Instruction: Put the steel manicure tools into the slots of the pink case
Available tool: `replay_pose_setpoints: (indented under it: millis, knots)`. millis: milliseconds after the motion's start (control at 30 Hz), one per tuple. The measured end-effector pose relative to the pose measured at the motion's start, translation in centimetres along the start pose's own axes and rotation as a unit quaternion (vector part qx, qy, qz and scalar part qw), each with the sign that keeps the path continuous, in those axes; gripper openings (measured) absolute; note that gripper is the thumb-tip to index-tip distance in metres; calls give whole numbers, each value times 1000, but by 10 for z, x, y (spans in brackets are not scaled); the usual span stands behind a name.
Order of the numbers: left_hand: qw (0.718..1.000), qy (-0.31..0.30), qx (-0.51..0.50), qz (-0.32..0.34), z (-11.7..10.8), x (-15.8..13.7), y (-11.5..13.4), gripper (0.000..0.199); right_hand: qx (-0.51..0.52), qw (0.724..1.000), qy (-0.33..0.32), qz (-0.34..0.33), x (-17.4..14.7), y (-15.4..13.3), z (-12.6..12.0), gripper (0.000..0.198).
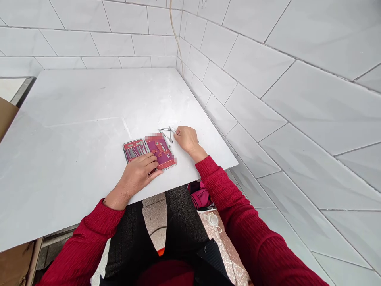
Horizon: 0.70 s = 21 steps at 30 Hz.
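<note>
An unfolded manicure case (166,162) with a red and purple lining lies near the table's front edge. Slim metal tools sit in its left half, and a few smaller ones are tucked in the right half. My left hand (138,174) lies over the lower middle of the case, fingers on top and thumb along the near edge, gripping it. Just beyond the right side, my right hand (187,139) is closed in a pinch on a small silver tool (173,130), its exact kind unclear. Touching or close beside that are silver nippers (165,130) with spread handles.
The white tabletop (74,159) reaches back to tiled walls (268,79) behind and to the right. A thin hose or cable (175,31) hangs in the corner. Below the edge are a pink cloth item (200,197), a white round lid (212,219) and a cardboard box (16,262).
</note>
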<state>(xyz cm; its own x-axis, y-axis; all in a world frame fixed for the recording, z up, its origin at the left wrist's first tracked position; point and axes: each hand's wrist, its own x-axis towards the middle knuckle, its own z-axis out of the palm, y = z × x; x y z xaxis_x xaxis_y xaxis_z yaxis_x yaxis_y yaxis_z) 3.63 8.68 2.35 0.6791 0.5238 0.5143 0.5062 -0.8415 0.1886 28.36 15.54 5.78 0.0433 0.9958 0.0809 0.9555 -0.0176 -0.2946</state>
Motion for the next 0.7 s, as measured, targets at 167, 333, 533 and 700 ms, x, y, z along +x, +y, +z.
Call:
replay_pose_setpoints:
  millis: [167, 333, 533, 700]
  knots:
    - [1000, -7, 4, -2, 0, 0, 1, 26, 218, 975, 44, 3, 1, -2, -2, 19]
    - [1000, -11, -3, -9, -3, 1, 2, 25, 406, 913, -33, -28, 3, -16, 7, 25]
    - [1000, -19, -5, -15, -1, -1, 2, 28, 449, 891, -62, -38, 2, -23, 22, 17]
    - [1000, -17, -3, -14, -1, -1, 2, 29, 425, 901, -58, -63, 4, -19, 26, 14]
